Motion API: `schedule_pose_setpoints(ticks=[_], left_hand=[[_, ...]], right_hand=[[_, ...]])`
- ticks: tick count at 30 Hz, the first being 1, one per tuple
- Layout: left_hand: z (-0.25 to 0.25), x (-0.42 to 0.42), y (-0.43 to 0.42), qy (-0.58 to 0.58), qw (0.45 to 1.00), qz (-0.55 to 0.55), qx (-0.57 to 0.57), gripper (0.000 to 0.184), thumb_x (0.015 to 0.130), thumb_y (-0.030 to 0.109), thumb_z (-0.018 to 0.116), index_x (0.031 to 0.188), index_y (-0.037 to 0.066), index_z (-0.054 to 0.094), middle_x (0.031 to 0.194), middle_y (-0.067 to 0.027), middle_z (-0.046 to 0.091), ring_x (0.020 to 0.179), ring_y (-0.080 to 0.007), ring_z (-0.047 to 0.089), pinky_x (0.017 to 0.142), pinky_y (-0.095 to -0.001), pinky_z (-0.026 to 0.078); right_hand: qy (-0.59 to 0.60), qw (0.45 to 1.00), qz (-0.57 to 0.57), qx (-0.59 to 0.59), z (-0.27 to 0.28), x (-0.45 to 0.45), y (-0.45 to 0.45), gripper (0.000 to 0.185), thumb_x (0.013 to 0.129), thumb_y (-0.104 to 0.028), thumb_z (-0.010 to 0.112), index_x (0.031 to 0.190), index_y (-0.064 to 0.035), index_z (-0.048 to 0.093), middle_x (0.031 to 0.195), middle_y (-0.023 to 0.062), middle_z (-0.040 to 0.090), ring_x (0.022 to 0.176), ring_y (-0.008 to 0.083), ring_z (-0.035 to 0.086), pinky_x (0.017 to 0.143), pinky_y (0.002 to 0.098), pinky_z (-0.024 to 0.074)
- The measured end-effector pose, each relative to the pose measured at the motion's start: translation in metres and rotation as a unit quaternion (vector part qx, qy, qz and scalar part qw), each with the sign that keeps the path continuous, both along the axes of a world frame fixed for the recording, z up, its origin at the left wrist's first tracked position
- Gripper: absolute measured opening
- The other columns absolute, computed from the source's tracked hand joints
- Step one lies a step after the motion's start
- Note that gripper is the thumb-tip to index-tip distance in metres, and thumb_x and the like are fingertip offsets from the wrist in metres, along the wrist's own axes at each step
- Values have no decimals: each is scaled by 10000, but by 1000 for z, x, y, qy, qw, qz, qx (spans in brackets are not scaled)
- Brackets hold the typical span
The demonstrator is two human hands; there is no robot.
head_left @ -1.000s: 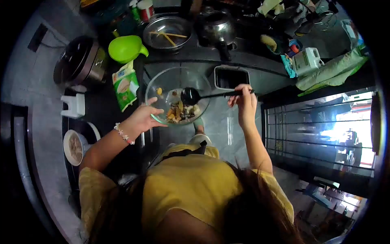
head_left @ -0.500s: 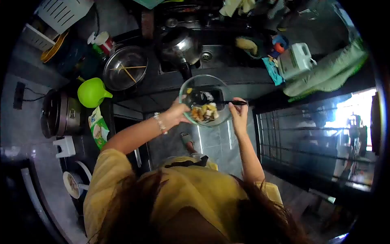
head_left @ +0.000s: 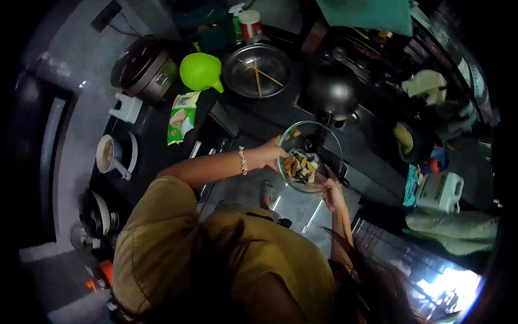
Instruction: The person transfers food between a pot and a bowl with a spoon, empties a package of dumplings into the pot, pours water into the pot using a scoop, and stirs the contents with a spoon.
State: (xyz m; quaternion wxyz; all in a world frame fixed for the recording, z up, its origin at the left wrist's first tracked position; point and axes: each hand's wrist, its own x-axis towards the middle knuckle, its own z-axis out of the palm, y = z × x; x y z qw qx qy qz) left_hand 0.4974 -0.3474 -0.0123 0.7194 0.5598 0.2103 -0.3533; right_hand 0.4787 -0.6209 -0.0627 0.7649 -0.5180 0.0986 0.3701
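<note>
While the left hand (head_left: 270, 155) grips the left rim of a clear glass bowl (head_left: 328, 139), the right hand (head_left: 334, 195) meets its near right side; whether those right fingers close on the glass or on the black handle (head_left: 344, 183) beside them cannot be told. The bowl is held in the air near the counter's edge, round and transparent, with a pale greenish rim. Chopped food (head_left: 301, 167), a mix of brown, yellow, white and dark pieces, lies heaped toward its near left part, and one yellow bit sits apart by the far wall. The left forearm reaches across from the left, a pale beaded bracelet (head_left: 244, 161) on the wrist; the right forearm rises from the near side, fingers pointing away.

Beyond the bowl, a dark, rounded pot (head_left: 334, 92) stands farther off. To its left on the counter (head_left: 154, 135) are a wide basin (head_left: 243, 75) with two crossed chopsticks (head_left: 258, 81), a bright green bowl (head_left: 200, 71), a green packet (head_left: 182, 119) and, farthest left, a rice cooker (head_left: 144, 67).
</note>
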Motion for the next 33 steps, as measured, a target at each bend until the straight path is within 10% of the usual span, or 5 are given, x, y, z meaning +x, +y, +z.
schedule_pose_setpoints(ticks=[11,14,18,24,33], left_hand=[[-21,-21,87,-44,975,166,-139,652,834,466,541,1308,74,325,1310,-144,379,979,-322,563,820,-431,482],[-29,-56,123,-166,944,275,72,528,786,396,629,1168,54,502,1093,-126,568,943,-260,563,782,-388,474],[-30,-80,215,-262,626,208,704,687,672,363,710,1233,84,427,1254,-154,447,1180,-322,409,956,-474,322],[-88,-90,296,-20,727,95,680,761,628,332,726,1288,289,349,1424,-123,180,1242,-489,206,948,-580,309],[-139,-209,319,-209,545,23,812,406,779,89,529,1146,258,488,1339,-59,381,1152,-360,431,876,-417,453]], right_hand=[[10,999,24,-26,-28,65,78,174,783,-145,427,869,-16,507,875,107,576,850,259,590,742,313,421],[-23,997,68,-25,-25,63,90,276,784,-167,437,974,13,526,923,139,601,856,272,583,789,344,421],[-14,995,79,-60,-18,63,115,151,805,-181,463,817,-48,533,823,89,571,787,237,554,764,358,424],[12,991,111,-75,34,26,211,140,810,-168,456,690,-97,470,794,66,544,746,208,533,726,332,425],[-27,982,177,-64,1,27,322,86,786,-178,502,766,-95,503,866,82,554,825,242,544,753,408,445]])
